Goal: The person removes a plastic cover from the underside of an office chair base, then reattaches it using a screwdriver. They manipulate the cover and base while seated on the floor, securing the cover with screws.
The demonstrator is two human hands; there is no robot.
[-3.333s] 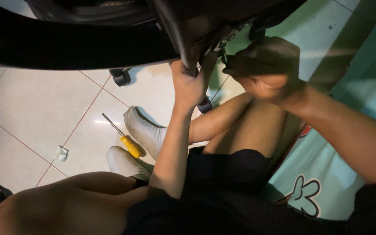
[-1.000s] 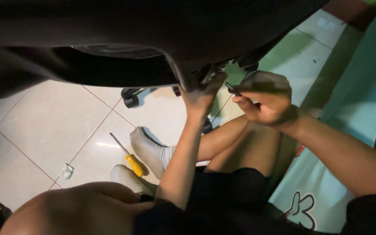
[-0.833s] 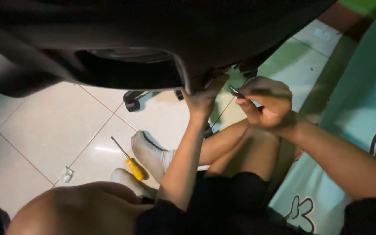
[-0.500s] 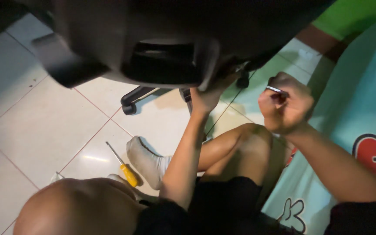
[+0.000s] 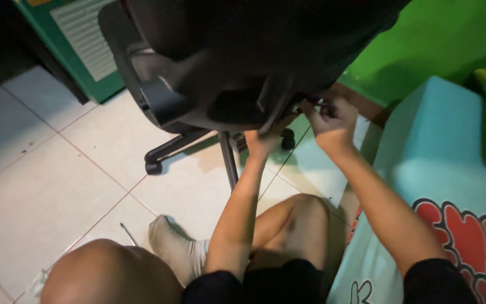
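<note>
Since earlier frames, view is tilting up: black office chair [image 5: 243, 62] is now filling the top, and the yellow screwdriver's handle is dropping out of sight, only its metal tip [image 5: 127, 233] showing by the knee. Left hand [image 5: 265, 138] is pressing up under the seat edge, fingertips hidden behind plastic, so grip is hard to read. Right hand [image 5: 333, 121] is pinching a thin dark tool [image 5: 315, 103], mostly hidden w/ blur. Open tile floor [image 5: 57, 174] is lying left of fingers; teal cushion [image 5: 445, 152] is crowding the right.
</note>
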